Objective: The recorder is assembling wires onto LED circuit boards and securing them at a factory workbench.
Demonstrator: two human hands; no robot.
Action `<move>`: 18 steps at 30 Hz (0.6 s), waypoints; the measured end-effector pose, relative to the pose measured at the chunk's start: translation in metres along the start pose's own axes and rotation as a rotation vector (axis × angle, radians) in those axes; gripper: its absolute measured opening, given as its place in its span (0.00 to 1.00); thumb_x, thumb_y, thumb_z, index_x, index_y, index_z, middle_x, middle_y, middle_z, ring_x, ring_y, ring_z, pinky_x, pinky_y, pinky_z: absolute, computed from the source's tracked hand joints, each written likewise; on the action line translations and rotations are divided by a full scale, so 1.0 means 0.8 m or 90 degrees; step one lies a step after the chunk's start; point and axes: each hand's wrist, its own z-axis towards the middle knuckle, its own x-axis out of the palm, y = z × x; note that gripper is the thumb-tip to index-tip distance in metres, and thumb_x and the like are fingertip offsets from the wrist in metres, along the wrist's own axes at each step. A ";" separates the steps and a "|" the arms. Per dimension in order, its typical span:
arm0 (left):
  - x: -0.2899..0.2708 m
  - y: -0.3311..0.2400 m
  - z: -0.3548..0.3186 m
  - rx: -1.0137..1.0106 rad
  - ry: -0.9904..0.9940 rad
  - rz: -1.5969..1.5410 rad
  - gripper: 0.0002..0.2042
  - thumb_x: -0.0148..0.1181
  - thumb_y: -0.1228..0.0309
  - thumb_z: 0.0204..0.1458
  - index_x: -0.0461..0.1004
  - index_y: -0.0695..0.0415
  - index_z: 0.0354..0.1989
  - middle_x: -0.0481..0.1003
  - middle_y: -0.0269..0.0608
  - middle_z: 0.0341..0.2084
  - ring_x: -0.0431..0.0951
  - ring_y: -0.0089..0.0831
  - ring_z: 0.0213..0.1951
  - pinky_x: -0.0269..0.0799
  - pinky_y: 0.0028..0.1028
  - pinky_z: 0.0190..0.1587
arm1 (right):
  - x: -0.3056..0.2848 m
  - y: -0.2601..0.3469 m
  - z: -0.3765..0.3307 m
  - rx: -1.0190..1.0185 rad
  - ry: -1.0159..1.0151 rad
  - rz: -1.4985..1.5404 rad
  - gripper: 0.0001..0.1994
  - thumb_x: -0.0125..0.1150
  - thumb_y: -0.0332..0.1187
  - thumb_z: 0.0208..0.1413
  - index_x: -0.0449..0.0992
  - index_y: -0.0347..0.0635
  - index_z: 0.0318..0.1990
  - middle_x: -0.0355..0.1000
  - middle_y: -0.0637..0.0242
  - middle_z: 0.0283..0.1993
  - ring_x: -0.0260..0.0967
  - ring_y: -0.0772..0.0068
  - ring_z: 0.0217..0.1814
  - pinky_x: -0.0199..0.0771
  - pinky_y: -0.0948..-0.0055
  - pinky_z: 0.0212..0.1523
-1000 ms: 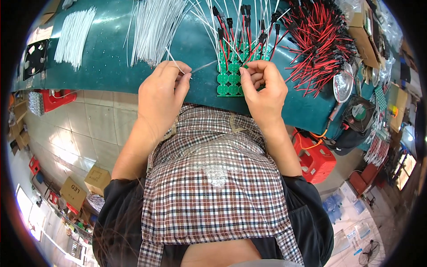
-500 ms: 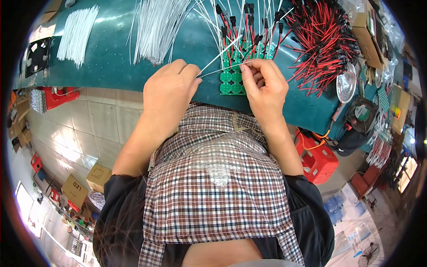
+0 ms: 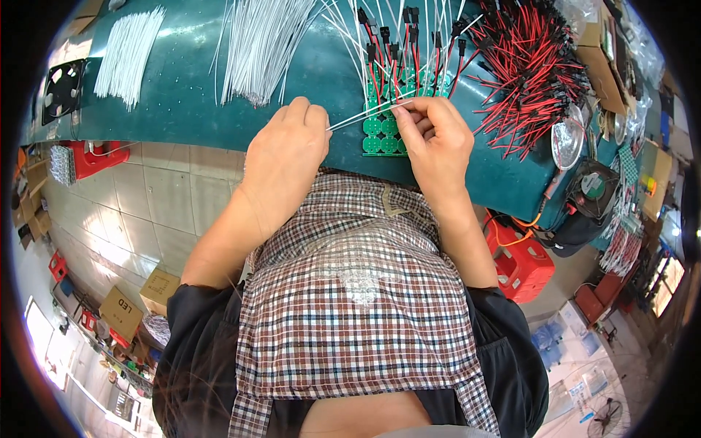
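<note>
My left hand [image 3: 288,150] is closed around the near ends of thin white wires [image 3: 358,118], just left of the green circuit board panel [image 3: 381,136]. The wires stretch rightward over the panel to my right hand [image 3: 438,139], which pinches them between thumb and forefinger. What lies inside the left fist is hidden. Round green pads cover the panel near the table's front edge. From its far part rise red-and-black leads with black connectors [image 3: 413,35] and several more white wires.
A bundle of white wires [image 3: 259,55] lies left of the panel, a shorter bundle [image 3: 130,58] farther left. Red-and-black leads [image 3: 529,80] are heaped at right. Beyond them are a soldering iron [image 3: 553,184], a small fan [image 3: 593,188] and a cardboard box [image 3: 604,62]. A red stool [image 3: 520,266] stands below.
My left hand has shifted slightly right. The white wires between my hands now run nearly parallel, where one had crossed upward at a steeper angle. My right hand has barely moved.
</note>
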 end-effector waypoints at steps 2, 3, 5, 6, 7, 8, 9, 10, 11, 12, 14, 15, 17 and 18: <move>-0.004 -0.001 -0.004 -0.024 0.011 -0.035 0.07 0.63 0.75 0.54 0.71 0.59 0.37 0.70 0.45 0.31 0.76 0.45 0.36 0.72 0.40 0.38 | 0.000 -0.001 0.000 0.025 -0.007 0.004 0.05 0.71 0.23 0.52 0.80 0.35 0.35 0.72 0.71 0.29 0.64 0.87 0.23 0.61 0.83 0.22; -0.009 -0.003 -0.005 -0.040 0.018 -0.053 0.07 0.63 0.75 0.54 0.71 0.59 0.37 0.71 0.45 0.32 0.76 0.45 0.35 0.72 0.39 0.38 | -0.001 -0.001 0.000 0.041 -0.002 0.006 0.06 0.72 0.24 0.52 0.79 0.36 0.34 0.73 0.68 0.29 0.66 0.82 0.22 0.65 0.79 0.23; -0.015 -0.004 -0.009 -0.054 0.024 -0.072 0.07 0.63 0.76 0.54 0.71 0.59 0.37 0.72 0.45 0.32 0.76 0.45 0.34 0.72 0.39 0.37 | -0.004 0.000 0.000 0.055 0.002 0.006 0.06 0.72 0.25 0.51 0.79 0.36 0.34 0.73 0.66 0.29 0.69 0.78 0.22 0.69 0.75 0.24; -0.017 -0.002 -0.012 -0.059 0.032 -0.088 0.06 0.63 0.75 0.54 0.71 0.58 0.38 0.72 0.44 0.32 0.77 0.44 0.35 0.73 0.39 0.38 | -0.005 0.003 0.000 0.062 0.007 0.018 0.06 0.72 0.25 0.51 0.78 0.36 0.33 0.73 0.66 0.29 0.69 0.79 0.22 0.68 0.77 0.24; -0.018 -0.001 -0.014 -0.064 0.040 -0.104 0.06 0.62 0.74 0.55 0.71 0.57 0.38 0.72 0.44 0.32 0.77 0.43 0.35 0.74 0.38 0.39 | -0.007 0.005 -0.001 0.069 0.013 0.028 0.06 0.72 0.25 0.52 0.78 0.36 0.33 0.73 0.67 0.29 0.68 0.80 0.22 0.68 0.78 0.23; -0.019 -0.002 -0.015 -0.060 0.040 -0.107 0.06 0.62 0.74 0.55 0.71 0.57 0.38 0.72 0.44 0.32 0.77 0.43 0.35 0.74 0.38 0.39 | -0.011 0.007 -0.002 0.069 0.010 0.025 0.06 0.72 0.25 0.52 0.78 0.36 0.33 0.73 0.67 0.29 0.68 0.80 0.22 0.68 0.78 0.23; -0.021 -0.003 -0.015 -0.048 0.015 -0.113 0.07 0.64 0.76 0.53 0.74 0.58 0.39 0.73 0.44 0.32 0.77 0.42 0.33 0.73 0.36 0.36 | -0.017 0.008 -0.003 0.056 -0.013 0.029 0.06 0.71 0.24 0.52 0.78 0.36 0.33 0.73 0.69 0.29 0.66 0.84 0.23 0.66 0.81 0.24; -0.022 -0.003 -0.017 -0.037 -0.010 -0.117 0.08 0.66 0.78 0.52 0.76 0.59 0.39 0.74 0.43 0.32 0.77 0.41 0.30 0.73 0.34 0.33 | -0.020 0.007 -0.006 0.041 -0.035 0.035 0.05 0.71 0.24 0.53 0.79 0.35 0.33 0.73 0.71 0.29 0.65 0.87 0.24 0.64 0.84 0.24; -0.024 -0.004 -0.018 -0.036 -0.010 -0.118 0.08 0.66 0.78 0.52 0.76 0.59 0.39 0.74 0.43 0.32 0.77 0.41 0.30 0.73 0.34 0.33 | -0.027 0.004 -0.009 0.050 -0.054 0.024 0.05 0.71 0.23 0.54 0.79 0.36 0.34 0.73 0.72 0.29 0.66 0.87 0.25 0.65 0.83 0.26; -0.026 -0.004 -0.019 -0.029 -0.015 -0.144 0.08 0.65 0.79 0.52 0.77 0.59 0.40 0.74 0.43 0.32 0.77 0.39 0.30 0.73 0.33 0.33 | -0.037 -0.005 -0.011 0.043 -0.071 0.000 0.04 0.70 0.23 0.55 0.79 0.36 0.34 0.74 0.73 0.30 0.67 0.88 0.26 0.66 0.84 0.26; -0.030 -0.006 -0.019 -0.025 -0.020 -0.170 0.08 0.65 0.79 0.53 0.77 0.59 0.40 0.74 0.43 0.32 0.77 0.37 0.30 0.73 0.31 0.33 | -0.063 -0.023 -0.011 0.050 -0.150 -0.017 0.04 0.69 0.25 0.58 0.78 0.36 0.35 0.74 0.74 0.29 0.67 0.89 0.26 0.66 0.85 0.27; -0.031 -0.007 -0.020 -0.039 -0.050 -0.224 0.07 0.65 0.79 0.53 0.77 0.58 0.40 0.75 0.42 0.33 0.78 0.38 0.31 0.74 0.32 0.33 | -0.077 -0.028 -0.008 0.108 -0.191 -0.023 0.05 0.69 0.26 0.57 0.79 0.36 0.35 0.74 0.72 0.28 0.67 0.87 0.25 0.67 0.84 0.26; -0.028 -0.006 -0.020 -0.051 -0.079 -0.276 0.06 0.64 0.78 0.54 0.77 0.57 0.39 0.75 0.41 0.33 0.78 0.39 0.32 0.74 0.33 0.33 | -0.108 -0.048 -0.004 0.184 -0.255 -0.057 0.06 0.70 0.28 0.56 0.79 0.36 0.34 0.75 0.69 0.26 0.68 0.85 0.24 0.68 0.82 0.26; -0.022 -0.003 -0.021 -0.048 -0.103 -0.297 0.07 0.64 0.79 0.54 0.77 0.58 0.40 0.76 0.41 0.34 0.79 0.39 0.32 0.75 0.32 0.33 | -0.122 -0.060 -0.002 0.201 -0.274 -0.084 0.07 0.70 0.29 0.56 0.79 0.35 0.34 0.75 0.69 0.25 0.68 0.84 0.24 0.69 0.82 0.27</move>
